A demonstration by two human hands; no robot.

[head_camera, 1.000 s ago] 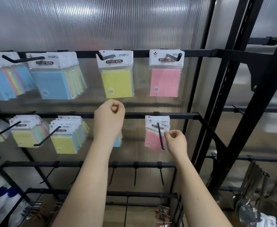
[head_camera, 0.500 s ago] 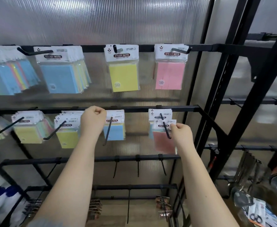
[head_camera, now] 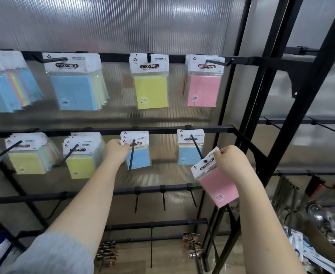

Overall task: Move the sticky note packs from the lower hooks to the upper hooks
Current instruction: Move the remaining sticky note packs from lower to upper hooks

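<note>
Upper rail (head_camera: 115, 56): four hooks, all loaded; packs hang close at 9 to 10 o'clock, with open gaps either side of the yellow pack (head_camera: 150, 89) at 12 o'clock.
Band between rails: bare ribbed panel (head_camera: 162, 119), clear passage across.
Lower rail hooks (head_camera: 196, 147): rods jut forward, obstructing straight reach at 3 o'clock.
Right upright (head_camera: 293, 115): black frame and brace close off 2 to 4 o'clock.
Third rail (head_camera: 163, 200): bare pegs, open room around them at 6 o'clock.

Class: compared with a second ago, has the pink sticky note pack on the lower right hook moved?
Yes. The pink pack is off the lower right hook, below and right of its tip, gripped by the right hand.
</note>
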